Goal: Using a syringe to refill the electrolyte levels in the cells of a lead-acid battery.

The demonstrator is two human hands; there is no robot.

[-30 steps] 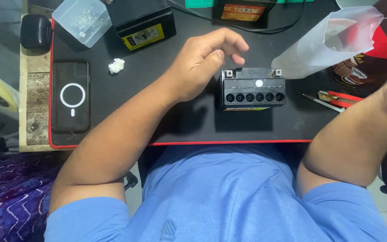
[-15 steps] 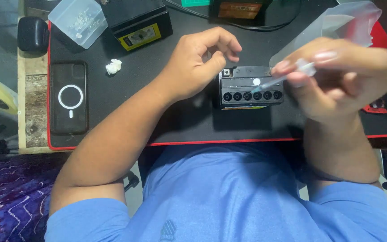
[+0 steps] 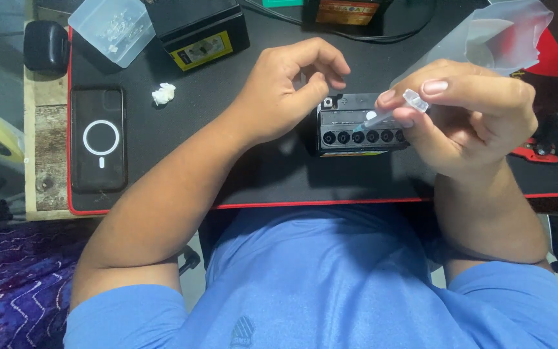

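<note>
A small black battery (image 3: pixel 350 126) with a row of several round fill holes on top lies on the black desk mat (image 3: pixel 227 161). My right hand (image 3: pixel 466 113) holds a clear plastic syringe (image 3: pixel 392 111) slanted down to the left, its tip at one of the middle holes. A clear plastic bag (image 3: pixel 505 35) shows just behind that hand. My left hand (image 3: pixel 285 87) hovers curled beside the battery's left end, fingertips above its top-left corner, with nothing in it.
A phone (image 3: pixel 100 139) lies face down at the mat's left edge. Behind it are a clear plastic box (image 3: pixel 112 27), a larger black battery (image 3: pixel 201 29), a white crumpled wad (image 3: pixel 163 94) and a dark case (image 3: pixel 46 45). Red-handled pliers (image 3: pixel 534 152) lie at right.
My right hand came in from the far right with the syringe and brought its tip down to the battery's holes. My left hand curled its fingers near the battery's left end.
</note>
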